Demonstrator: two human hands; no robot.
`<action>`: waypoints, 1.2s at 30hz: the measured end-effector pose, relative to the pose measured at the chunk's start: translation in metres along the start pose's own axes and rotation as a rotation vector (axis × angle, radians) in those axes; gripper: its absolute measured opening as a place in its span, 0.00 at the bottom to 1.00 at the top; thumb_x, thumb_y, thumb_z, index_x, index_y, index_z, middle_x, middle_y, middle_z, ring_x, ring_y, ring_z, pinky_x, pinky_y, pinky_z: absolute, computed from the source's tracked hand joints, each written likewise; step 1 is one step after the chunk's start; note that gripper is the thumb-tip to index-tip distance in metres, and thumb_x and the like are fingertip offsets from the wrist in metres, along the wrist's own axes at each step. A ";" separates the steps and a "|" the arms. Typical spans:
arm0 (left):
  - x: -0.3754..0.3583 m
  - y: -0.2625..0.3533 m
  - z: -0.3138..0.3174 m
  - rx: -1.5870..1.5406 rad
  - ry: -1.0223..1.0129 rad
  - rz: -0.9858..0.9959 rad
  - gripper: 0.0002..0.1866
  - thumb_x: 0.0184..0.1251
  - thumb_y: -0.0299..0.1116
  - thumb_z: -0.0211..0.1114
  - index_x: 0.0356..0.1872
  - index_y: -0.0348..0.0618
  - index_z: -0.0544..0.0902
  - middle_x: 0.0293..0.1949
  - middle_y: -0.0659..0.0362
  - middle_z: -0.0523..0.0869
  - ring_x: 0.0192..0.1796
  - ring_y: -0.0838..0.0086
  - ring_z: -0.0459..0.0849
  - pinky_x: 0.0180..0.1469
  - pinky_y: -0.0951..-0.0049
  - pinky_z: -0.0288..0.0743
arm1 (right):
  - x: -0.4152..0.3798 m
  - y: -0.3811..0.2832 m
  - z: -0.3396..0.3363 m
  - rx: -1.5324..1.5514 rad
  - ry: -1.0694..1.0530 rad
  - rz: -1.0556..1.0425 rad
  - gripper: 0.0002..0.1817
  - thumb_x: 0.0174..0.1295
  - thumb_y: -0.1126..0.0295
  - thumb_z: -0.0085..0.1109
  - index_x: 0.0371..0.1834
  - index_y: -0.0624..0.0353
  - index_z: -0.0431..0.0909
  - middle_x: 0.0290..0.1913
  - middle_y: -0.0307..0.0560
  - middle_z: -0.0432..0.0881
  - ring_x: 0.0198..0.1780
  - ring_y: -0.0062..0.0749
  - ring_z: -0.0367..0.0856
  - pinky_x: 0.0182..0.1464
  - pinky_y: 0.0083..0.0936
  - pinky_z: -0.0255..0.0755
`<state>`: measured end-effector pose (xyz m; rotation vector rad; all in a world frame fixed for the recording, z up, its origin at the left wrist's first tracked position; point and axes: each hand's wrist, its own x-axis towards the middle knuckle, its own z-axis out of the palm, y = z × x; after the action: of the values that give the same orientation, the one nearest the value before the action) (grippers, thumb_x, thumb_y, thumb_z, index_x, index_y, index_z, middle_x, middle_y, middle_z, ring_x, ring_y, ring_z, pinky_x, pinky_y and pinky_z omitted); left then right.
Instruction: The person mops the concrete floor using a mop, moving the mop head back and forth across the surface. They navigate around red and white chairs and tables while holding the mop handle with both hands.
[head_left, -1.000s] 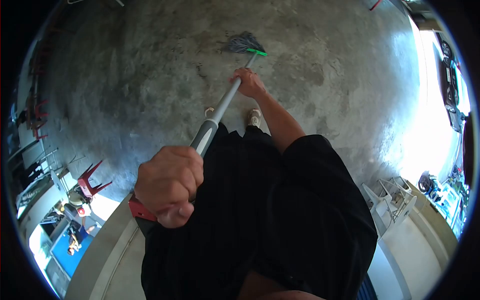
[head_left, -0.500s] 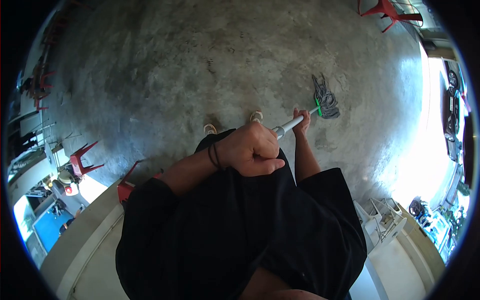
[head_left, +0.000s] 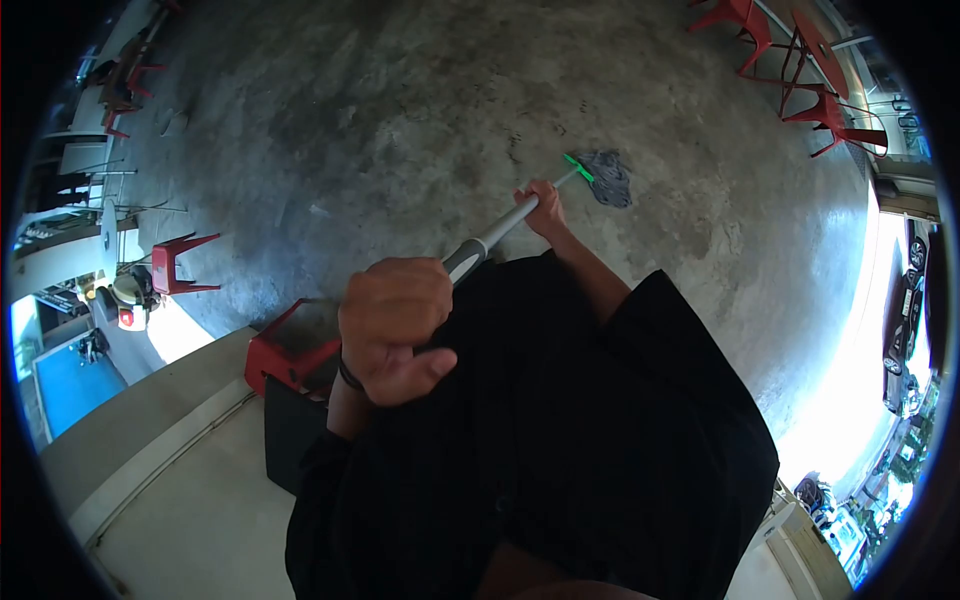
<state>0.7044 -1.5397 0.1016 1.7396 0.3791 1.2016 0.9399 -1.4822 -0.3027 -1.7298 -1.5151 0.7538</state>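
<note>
A mop stretches away from my body, its grey string head [head_left: 608, 180] spread on the concrete floor. A bright green clamp [head_left: 578, 167] joins the strings to the pale mop handle [head_left: 508, 222]. My left hand [head_left: 396, 325], with a dark band at the wrist, is closed around the grey grip at the near end, close to my black clothing. Farther down the pole, my right hand [head_left: 542, 208] wraps round it, nearer the mop head. The fingers of my left hand partly hide the handle's end.
Red chairs [head_left: 825, 120] and a round table [head_left: 820, 55] stand at the upper right. To the left are a red stool [head_left: 180, 265] and another red seat [head_left: 285, 350] beside a pale wall. Parked cars [head_left: 905, 310] show outside the bright opening at right.
My left hand has moved left and toward me, drawing the handle with it. My right hand and the mop head have shifted left and slightly up in view. The camera view has turned somewhat.
</note>
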 end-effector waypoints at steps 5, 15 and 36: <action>0.002 0.016 -0.052 0.036 -0.161 0.066 0.23 0.53 0.34 0.74 0.13 0.44 0.66 0.16 0.60 0.69 0.16 0.68 0.68 0.21 0.67 0.59 | 0.039 -0.058 0.057 0.021 -0.161 -0.233 0.19 0.57 0.60 0.76 0.25 0.59 0.76 0.26 0.52 0.79 0.35 0.50 0.83 0.37 0.42 0.74; 0.115 -0.050 -0.132 -0.211 -0.207 0.285 0.19 0.57 0.30 0.74 0.16 0.44 0.71 0.15 0.64 0.73 0.14 0.73 0.73 0.19 0.72 0.63 | 0.143 -0.084 0.047 -0.109 -0.275 -0.327 0.21 0.63 0.48 0.70 0.28 0.54 0.79 0.29 0.47 0.82 0.38 0.48 0.86 0.40 0.43 0.74; 0.449 -0.231 -0.230 -0.741 -0.661 0.266 0.16 0.65 0.32 0.75 0.25 0.43 0.74 0.19 0.64 0.78 0.17 0.75 0.76 0.22 0.75 0.65 | 0.348 -0.095 0.008 0.238 -0.156 0.052 0.08 0.54 0.67 0.64 0.27 0.58 0.76 0.26 0.53 0.81 0.30 0.48 0.83 0.34 0.43 0.71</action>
<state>0.7769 -0.9944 0.1723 1.4203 -0.6358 0.7229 0.9285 -1.1311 -0.2216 -1.5671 -1.4209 1.0716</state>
